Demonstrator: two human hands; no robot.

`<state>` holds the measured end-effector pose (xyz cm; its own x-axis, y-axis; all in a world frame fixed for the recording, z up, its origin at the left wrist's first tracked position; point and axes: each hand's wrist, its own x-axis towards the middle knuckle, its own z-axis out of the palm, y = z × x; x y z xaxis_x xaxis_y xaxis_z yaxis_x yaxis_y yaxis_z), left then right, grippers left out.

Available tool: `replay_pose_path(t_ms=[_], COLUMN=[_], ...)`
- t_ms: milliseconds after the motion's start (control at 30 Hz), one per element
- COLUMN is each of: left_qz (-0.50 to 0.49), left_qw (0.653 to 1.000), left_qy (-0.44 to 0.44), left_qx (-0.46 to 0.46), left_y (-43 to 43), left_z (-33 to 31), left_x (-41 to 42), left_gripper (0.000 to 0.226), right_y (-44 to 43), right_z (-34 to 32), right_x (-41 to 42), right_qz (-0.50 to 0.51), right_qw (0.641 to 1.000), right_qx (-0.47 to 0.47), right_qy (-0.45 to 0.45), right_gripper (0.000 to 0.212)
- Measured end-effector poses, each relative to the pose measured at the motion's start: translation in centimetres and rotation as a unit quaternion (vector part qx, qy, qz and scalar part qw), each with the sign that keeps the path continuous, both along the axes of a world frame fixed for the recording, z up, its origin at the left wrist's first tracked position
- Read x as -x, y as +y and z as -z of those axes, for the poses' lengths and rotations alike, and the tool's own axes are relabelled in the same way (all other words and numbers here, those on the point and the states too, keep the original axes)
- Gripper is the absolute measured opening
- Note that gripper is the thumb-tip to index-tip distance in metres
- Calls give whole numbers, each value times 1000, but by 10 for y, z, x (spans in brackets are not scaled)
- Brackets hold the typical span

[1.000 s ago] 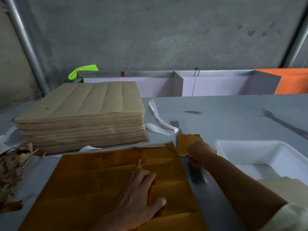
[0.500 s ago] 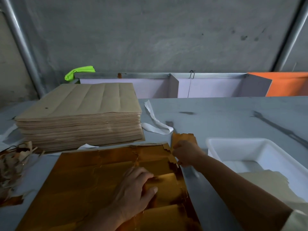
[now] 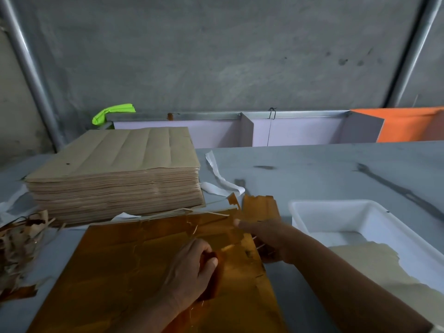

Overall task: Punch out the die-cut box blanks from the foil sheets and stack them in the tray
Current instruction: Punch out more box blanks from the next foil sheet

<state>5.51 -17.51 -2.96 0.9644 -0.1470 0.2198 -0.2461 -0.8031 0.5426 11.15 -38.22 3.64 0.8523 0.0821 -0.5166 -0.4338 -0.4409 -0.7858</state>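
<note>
A gold foil sheet (image 3: 125, 267) lies flat on the grey table in front of me. My left hand (image 3: 189, 270) presses down on its right part, fingers curled on the foil. My right hand (image 3: 266, 236) grips a gold box blank (image 3: 259, 207) at the sheet's far right corner, partly torn free and lifted. A white tray (image 3: 336, 207) stands to the right, with pale blanks (image 3: 374, 265) lying in it, plain side up.
A tall stack of brown-backed sheets (image 3: 115, 174) stands at the back left. Torn scrap strips (image 3: 16, 246) lie at the left edge. White paper strips (image 3: 221, 181) lie behind the foil sheet. A lilac partition (image 3: 288, 131) borders the table's far edge.
My right hand has pulled the blank further loose from the sheet's corner and shifted towards me. My left hand has slid right along the foil, staying pressed down.
</note>
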Motion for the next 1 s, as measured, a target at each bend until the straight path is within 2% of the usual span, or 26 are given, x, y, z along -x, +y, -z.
replay_pose_path(t_ms=[100,167,300,367,467,633,1000], left_qz=[4,14,30,26,16,16,13], left_qw=[999,999,994,987,972,955,937], left_qy=[22,41,101,123,149,179,196], left_qx=[23,29,-25,-97,-182,-237,-288], left_y=[1,3,14,22,31,33,31], left_z=[0,1,7,10,14,20,23], left_x=[3,5,8,10,12,14,10], left_gripper=[17,34,114,134,138,135,141], right_y=[0,2,6,6,7,7,7], right_z=[5,8,9,10,10,12,13], right_x=[2,3,4,5,6,6,4], right_qz=[-49,-60,-80,-71,-64,-64,-70], right_qw=[998,997,996,997,997,997,997], right_qx=[13,8,35,34,37,40,36], right_qy=[30,42,27,24,20,23,27], right_gripper=[46,37,27,28,33,31,36])
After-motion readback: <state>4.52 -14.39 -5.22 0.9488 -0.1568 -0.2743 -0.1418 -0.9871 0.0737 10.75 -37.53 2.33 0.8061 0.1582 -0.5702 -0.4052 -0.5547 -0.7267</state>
